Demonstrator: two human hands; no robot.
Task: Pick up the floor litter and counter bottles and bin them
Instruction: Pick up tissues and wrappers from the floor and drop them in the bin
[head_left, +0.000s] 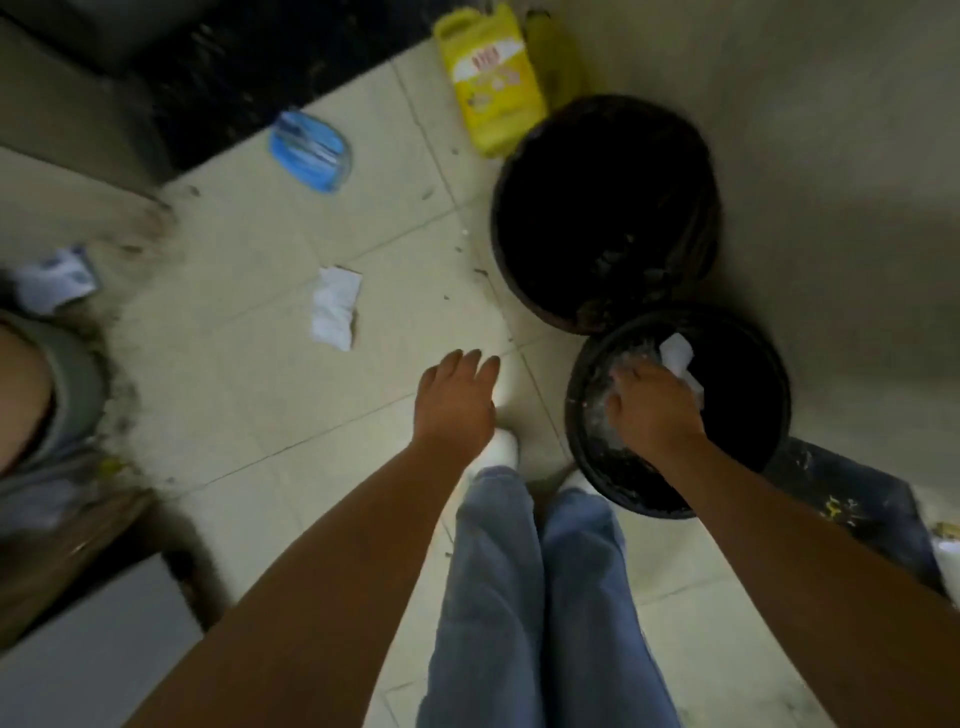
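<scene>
My right hand (652, 408) reaches down into the near black bin (763, 364) and is closed on a white tissue (678, 356) that sticks out past my fingers. My left hand (457, 397) hangs over the tiled floor just left of that bin, fingers loosely apart, holding nothing. On the floor lie a crumpled white tissue (335, 307), a blue plastic wrapper (310, 150) and a white and blue paper scrap (54, 280) at the left edge. A yellow jug (488, 78) leans against the far wall.
A second, larger black bin (605, 208) stands behind the near one, against the wall. A dark cabinet base (249, 67) runs along the back left. My jeans-clad legs and white shoes (501, 449) stand beside the near bin. Dirt specks dot the tiles.
</scene>
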